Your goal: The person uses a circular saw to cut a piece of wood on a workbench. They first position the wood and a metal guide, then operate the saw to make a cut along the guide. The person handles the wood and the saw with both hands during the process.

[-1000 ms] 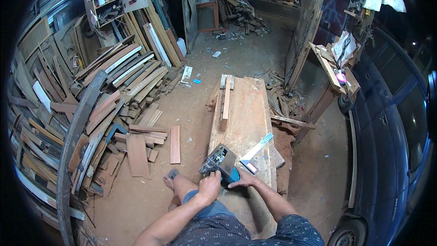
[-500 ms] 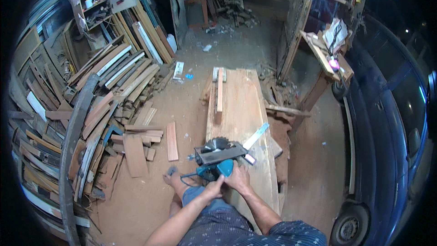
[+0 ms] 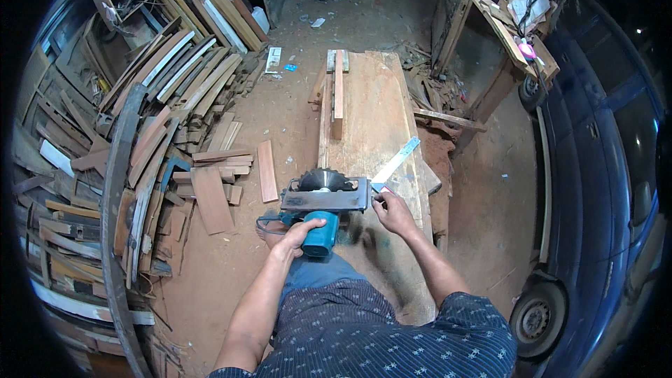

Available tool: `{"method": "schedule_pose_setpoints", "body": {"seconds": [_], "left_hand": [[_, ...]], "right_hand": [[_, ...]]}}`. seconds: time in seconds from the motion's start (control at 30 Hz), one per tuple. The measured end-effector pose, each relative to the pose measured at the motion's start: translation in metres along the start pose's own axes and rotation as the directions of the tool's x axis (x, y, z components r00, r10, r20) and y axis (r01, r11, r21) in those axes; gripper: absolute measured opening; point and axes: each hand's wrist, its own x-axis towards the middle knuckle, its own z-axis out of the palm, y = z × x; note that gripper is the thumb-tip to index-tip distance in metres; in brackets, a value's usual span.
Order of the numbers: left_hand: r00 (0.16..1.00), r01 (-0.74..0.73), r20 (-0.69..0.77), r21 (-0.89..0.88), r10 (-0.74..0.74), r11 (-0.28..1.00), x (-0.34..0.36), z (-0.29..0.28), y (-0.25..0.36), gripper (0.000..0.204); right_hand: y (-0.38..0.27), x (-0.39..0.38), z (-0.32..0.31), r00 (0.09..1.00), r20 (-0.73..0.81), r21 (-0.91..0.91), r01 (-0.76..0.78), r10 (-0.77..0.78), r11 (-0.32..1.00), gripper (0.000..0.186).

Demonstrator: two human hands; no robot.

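My left hand (image 3: 301, 235) is wrapped around the teal handle of a circular saw (image 3: 322, 233), held over the near left side of the wooden bench (image 3: 374, 98). The saw's toothed blade (image 3: 325, 180) faces away from me, beyond its flat base plate. Just past the plate's right end is my right hand (image 3: 394, 213), its fingers curled together; whether they pinch anything is hidden. Beside those fingertips lies a try square (image 3: 397, 162), its pale metal blade slanting to the far right across the bench.
A narrow wooden strip (image 3: 339, 91) stands along the bench's far left. Stacked planks and offcuts (image 3: 210, 199) cover the floor at left, behind a curved dark beam (image 3: 115, 224). A small cluttered shelf (image 3: 514, 35) and a blue vehicle (image 3: 595, 147) are at right.
My right hand has left the saw and moved right, beside the try square. The saw has turned in my left hand, exposing more of its blade. My view has tilted downward.
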Motion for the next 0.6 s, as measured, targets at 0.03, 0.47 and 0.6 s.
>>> {"method": "schedule_pose_setpoints", "body": {"seconds": [0.03,0.47,0.6], "left_hand": [[1.0,-0.008,-0.009,0.019,0.008,1.0,0.0,-0.006,-0.004,0.065],[0.999,-0.045,-0.006,0.024,0.045,0.999,-0.013,-0.006,-0.011,0.061],[0.999,-0.031,0.017,-0.005,0.031,1.0,-0.013,-0.014,-0.014,0.066]], "right_hand": [[0.007,0.002,-0.001,1.0,0.015,-0.022,0.02,-0.019,1.0,0.033],[0.051,0.016,0.022,0.695,0.621,0.553,-0.717,0.363,0.425,0.031],[0.031,0.001,0.013,0.97,0.092,-0.03,0.227,-0.223,0.974,0.032]]}}
